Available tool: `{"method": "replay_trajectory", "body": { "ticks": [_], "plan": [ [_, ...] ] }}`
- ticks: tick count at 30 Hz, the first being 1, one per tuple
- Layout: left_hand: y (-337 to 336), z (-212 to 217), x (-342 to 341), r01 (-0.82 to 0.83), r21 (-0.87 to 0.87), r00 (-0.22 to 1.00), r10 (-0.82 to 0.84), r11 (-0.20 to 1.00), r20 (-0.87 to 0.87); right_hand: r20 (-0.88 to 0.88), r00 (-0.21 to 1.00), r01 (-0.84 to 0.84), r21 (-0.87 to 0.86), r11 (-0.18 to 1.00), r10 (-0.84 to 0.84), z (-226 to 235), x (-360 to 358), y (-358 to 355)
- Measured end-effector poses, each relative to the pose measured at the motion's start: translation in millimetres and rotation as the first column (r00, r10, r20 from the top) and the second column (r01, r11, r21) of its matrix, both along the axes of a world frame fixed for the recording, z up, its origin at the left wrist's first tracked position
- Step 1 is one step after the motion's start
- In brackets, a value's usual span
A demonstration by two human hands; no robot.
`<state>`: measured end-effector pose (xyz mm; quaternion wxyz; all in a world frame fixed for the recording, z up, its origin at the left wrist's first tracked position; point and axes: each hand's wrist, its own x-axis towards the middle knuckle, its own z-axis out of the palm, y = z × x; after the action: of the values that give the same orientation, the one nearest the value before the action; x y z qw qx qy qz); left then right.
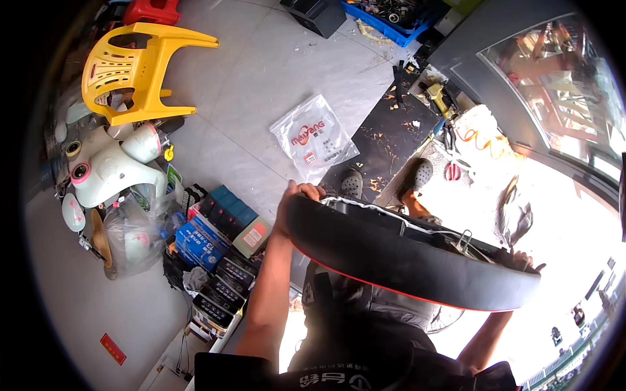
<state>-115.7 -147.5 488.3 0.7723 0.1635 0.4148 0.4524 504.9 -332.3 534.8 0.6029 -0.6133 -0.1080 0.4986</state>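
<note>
A long black scooter seat (404,257) with red piping along its lower edge is held up in front of my body, tilted so that part of its underside shows. A metal loop (464,241) sticks up from that underside. My left hand (295,197) is closed around the seat's left end, fingers over the top edge. At the other end my right hand (523,260) grips the rim, mostly hidden behind the seat. On the floor beyond the seat lies a clear plastic bag (314,137) with red print.
A yellow plastic chair (140,72) lies tipped over at the far left. White scooter panels (117,173) and stacked boxes (199,242) line the left wall. Red-handled pliers (452,171) and a yellow tool (438,98) lie near the doorway. A blue crate (375,23) stands at the back.
</note>
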Motion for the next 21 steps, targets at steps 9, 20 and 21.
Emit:
{"method": "replay_trajectory", "body": {
  "ticks": [9, 20, 21],
  "plan": [
    [4.1, 189.8, 139.6, 0.634, 0.063, 0.77, -0.621, 0.771, -0.144, 0.046, 0.953, 0.295, 0.066, 0.953, -0.298, 235.7, -14.3, -242.3],
    [-1.7, 245.3, 406.6, 0.812, 0.531, 0.479, -0.796, 0.242, -0.37, -0.017, 0.348, 0.937, -0.026, 0.349, -0.937, 209.9, -78.6, -352.0],
    [-3.1, 245.0, 443.8, 0.765, 0.606, 0.518, -0.768, 0.219, -0.376, -0.148, 0.357, 0.934, 0.041, 0.355, -0.922, 208.9, -61.9, -355.0]
  ]
}}
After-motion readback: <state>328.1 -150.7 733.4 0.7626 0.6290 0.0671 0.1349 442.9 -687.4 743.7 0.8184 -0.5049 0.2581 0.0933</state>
